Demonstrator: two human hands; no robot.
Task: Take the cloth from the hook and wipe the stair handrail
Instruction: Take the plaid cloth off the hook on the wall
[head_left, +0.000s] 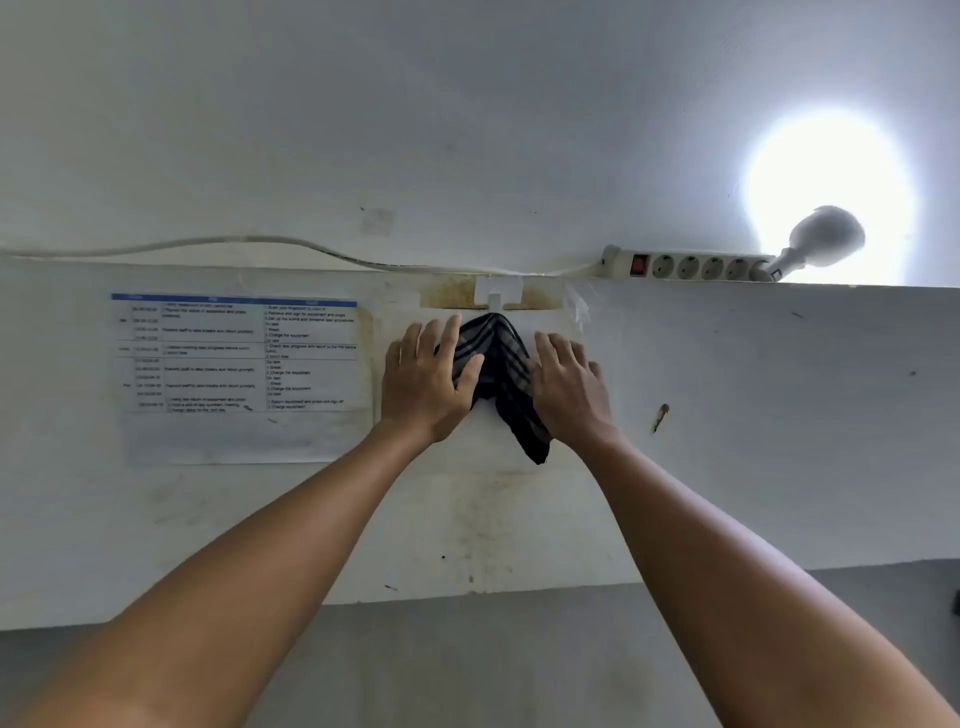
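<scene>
Dark striped cloth (500, 364) hangs on white adhesive hook (497, 293), against wall. Left hand (427, 380) and right hand (567, 385) flank it, fingers spread, touching its edges — nothing pinched. Risks: downward tug peels hook off; loose grab drops cloth. Handrail not visible.

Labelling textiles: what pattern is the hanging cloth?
Dark cloth with lighter grey stripes; head view.

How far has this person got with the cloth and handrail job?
Barely started. The dark striped cloth hangs on the white hook. The left hand and right hand lie open on either side of it, touching it but not gripping. Left to do: lift it off and wipe the handrail, which is not in view.
</scene>
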